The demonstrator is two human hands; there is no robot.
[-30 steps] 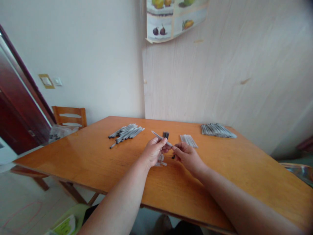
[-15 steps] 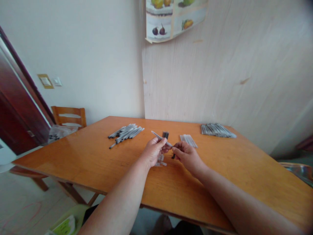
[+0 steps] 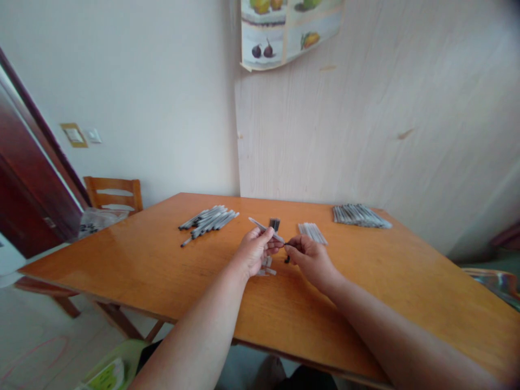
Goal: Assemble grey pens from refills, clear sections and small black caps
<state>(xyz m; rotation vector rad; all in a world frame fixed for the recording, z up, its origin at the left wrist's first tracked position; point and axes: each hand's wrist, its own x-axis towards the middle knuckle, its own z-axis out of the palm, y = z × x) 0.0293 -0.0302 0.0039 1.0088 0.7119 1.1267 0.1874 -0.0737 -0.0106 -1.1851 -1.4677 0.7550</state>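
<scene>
My left hand (image 3: 255,253) is closed around a translucent pen barrel (image 3: 254,221), which slants from upper left down to the right. At the barrel's lower right end my right hand (image 3: 309,257) pinches a tiny dark pen part, mostly hidden by the fingertips. Below the left hand lie several clear pen caps (image 3: 268,270), partly covered by it. Small black pieces (image 3: 287,259) rest on the table under the right fingers. Just beyond the hands is a short row of dark sticks (image 3: 275,223), and to its right a row of clear tubes (image 3: 312,233).
A loose pile of grey pens with black ends (image 3: 210,221) lies on the left of the wooden table (image 3: 162,271). Far right is a flat stack of pens (image 3: 361,215). A wooden chair (image 3: 114,189) and a plastic bag (image 3: 99,219) are past the left edge.
A small dark stretch now shows between the barrel's end and my right fingertips. The barrel has shifted slightly left; both hands keep their grips.
</scene>
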